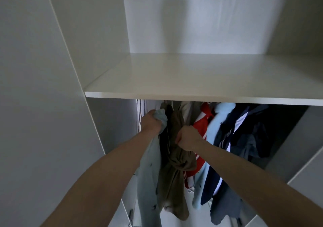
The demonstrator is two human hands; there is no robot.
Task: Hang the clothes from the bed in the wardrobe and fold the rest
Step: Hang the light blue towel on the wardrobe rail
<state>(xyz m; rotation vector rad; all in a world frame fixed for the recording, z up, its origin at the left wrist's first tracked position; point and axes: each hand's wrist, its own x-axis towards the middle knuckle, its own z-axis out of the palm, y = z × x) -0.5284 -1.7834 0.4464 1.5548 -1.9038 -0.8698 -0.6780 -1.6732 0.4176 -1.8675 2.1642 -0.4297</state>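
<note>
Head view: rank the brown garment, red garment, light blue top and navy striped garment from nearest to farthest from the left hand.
From the left hand:
1. Brown garment, just right of it.
2. Red garment, behind the right hand.
3. Light blue top, further right.
4. Navy striped garment, rightmost.

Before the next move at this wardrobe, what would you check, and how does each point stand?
1. Left hand grips the pale blue garment: ok.
2. Right hand has a hold among the hanging clothes: ok; what it holds: cannot tell.
3. Hanger hook on the rail: cannot tell, the shelf hides it.
4. Gap beside the olive garment: not ok, crowded.
5. Pale blue garment hangs straight: not ok, bunched.
</note>
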